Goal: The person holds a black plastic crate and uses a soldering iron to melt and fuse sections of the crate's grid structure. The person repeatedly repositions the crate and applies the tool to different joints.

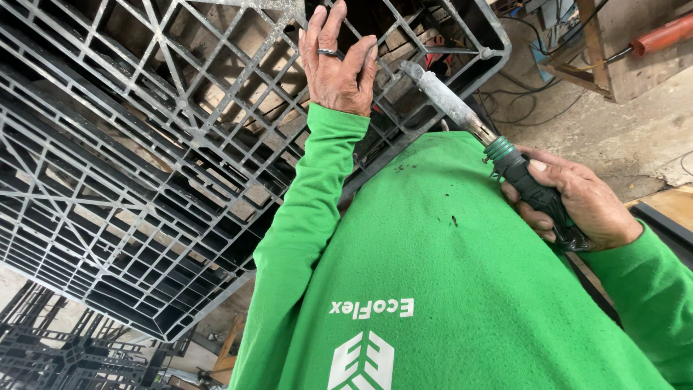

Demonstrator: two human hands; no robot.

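1. Head view: the left hand rests flat, fingers spread wide, on the black plastic pallet standing up in front.
2. The right hand wraps tight around the hammer, whose head is close to the pallet.

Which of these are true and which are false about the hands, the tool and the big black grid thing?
1. The left hand rests on the black plastic pallet. True.
2. The right hand is empty. False: it grips a tool with a dark handle.
3. The tool's metal rod points toward the pallet. True.
4. The sleeves are blue. False: the sleeves are green.
5. The left hand wears a ring. True.
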